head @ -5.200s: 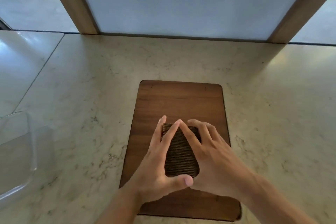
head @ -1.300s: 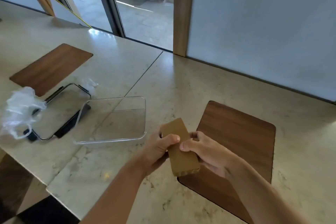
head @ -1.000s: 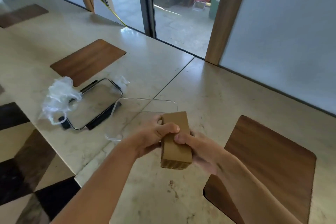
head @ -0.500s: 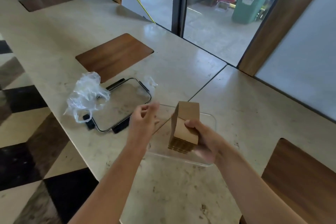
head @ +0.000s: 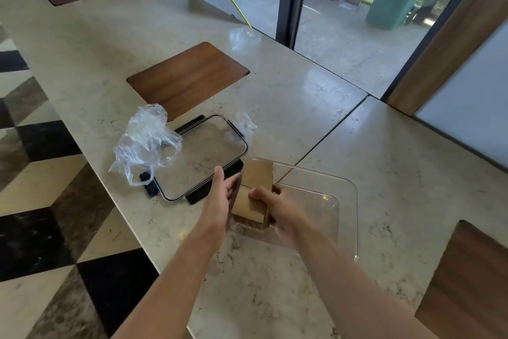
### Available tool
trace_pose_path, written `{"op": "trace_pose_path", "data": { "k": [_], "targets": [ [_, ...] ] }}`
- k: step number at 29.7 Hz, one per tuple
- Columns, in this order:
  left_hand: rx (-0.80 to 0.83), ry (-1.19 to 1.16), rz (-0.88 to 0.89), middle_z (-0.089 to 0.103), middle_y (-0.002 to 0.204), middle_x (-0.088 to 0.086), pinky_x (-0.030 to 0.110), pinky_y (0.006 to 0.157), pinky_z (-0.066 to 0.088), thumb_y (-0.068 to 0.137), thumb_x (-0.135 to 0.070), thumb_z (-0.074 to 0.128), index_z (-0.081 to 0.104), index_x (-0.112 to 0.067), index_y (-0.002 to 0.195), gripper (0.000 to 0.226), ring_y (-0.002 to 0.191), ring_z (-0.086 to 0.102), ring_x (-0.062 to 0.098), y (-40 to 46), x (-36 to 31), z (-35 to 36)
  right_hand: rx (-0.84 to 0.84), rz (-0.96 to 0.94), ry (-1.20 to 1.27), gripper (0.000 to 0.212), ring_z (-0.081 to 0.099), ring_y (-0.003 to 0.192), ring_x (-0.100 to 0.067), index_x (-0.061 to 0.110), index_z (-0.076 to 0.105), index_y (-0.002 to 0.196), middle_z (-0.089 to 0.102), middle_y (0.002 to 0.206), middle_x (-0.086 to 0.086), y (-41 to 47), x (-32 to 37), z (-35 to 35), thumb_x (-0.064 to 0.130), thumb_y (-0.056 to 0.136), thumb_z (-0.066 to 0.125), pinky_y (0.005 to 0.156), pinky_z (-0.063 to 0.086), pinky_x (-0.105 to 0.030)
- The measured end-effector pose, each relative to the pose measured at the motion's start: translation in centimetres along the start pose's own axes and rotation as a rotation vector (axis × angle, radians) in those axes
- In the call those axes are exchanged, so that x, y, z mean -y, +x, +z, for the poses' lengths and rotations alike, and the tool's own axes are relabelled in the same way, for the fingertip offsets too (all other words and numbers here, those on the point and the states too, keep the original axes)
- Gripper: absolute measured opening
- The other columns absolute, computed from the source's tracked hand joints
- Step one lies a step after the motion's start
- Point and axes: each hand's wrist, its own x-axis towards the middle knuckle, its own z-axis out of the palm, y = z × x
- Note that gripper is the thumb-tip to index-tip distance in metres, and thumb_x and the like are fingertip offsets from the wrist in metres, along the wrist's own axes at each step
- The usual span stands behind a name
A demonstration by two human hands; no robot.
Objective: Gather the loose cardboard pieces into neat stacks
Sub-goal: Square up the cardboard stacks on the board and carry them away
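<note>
A neat stack of brown cardboard pieces (head: 257,182) stands on edge inside the left end of a clear plastic container (head: 349,201) on the marble counter. My right hand (head: 279,210) grips the stack from the right, thumb across its front face. My left hand (head: 220,201) is flat with straight fingers against the stack's left side, at the container's left rim. The stack's bottom edge is low in the container; I cannot tell whether it touches the floor of it.
A clear lid with black clips (head: 204,157) lies left of the container, a crumpled plastic bag (head: 145,140) on its corner. Wooden mats (head: 189,77) (head: 472,281) are set in the counter. The counter edge (head: 132,231) drops to a checkered floor.
I lifted the stack off the wooden mat and carried it left. Over the last half second my right hand lowered it into the container and my left hand came back against its side.
</note>
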Motion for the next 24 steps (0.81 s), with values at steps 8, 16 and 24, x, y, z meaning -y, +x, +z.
{"op": "trace_pose_path", "data": {
  "k": [8, 16, 24],
  "targets": [
    [0.098, 0.221, 0.034, 0.079, 0.122, 0.005, 0.046, 0.102, 0.057, 0.097, -0.055, 0.041, 0.075, -0.045, 0.121, 0.043, 0.111, 0.075, 0.020, 0.6, -0.3, 0.2, -0.067, -0.040, 0.003, 0.066, 0.075, 0.099, -0.028, 0.024, 0.068, 0.109, 0.075, 0.115, -0.014, 0.5, 0.2, 2.1, 0.047, 0.048, 0.079, 0.079, 0.064, -0.038],
    [0.085, 0.366, 0.113, 0.069, 0.133, 0.003, 0.049, 0.109, 0.051, 0.110, -0.028, 0.037, 0.050, -0.030, 0.154, 0.045, 0.122, 0.065, 0.021, 1.0, -0.1, 0.6, -0.125, -0.085, -0.179, 0.034, 0.069, 0.052, 0.004, 0.018, 0.074, 0.106, 0.075, 0.085, 0.002, 0.3, 0.7, 1.1, 0.040, 0.080, 0.077, 0.042, 0.047, -0.012],
    [0.043, 0.395, 0.124, 0.072, 0.130, 0.003, 0.032, 0.094, 0.051, 0.107, -0.048, 0.034, 0.064, -0.027, 0.139, 0.049, 0.115, 0.066, 0.012, 0.8, -0.1, 0.9, -0.168, -0.061, -0.009, 0.047, 0.071, 0.079, -0.018, 0.017, 0.069, 0.120, 0.076, 0.098, -0.006, -0.4, 0.0, 2.2, 0.040, 0.078, 0.070, 0.043, 0.049, -0.015]
  ]
}}
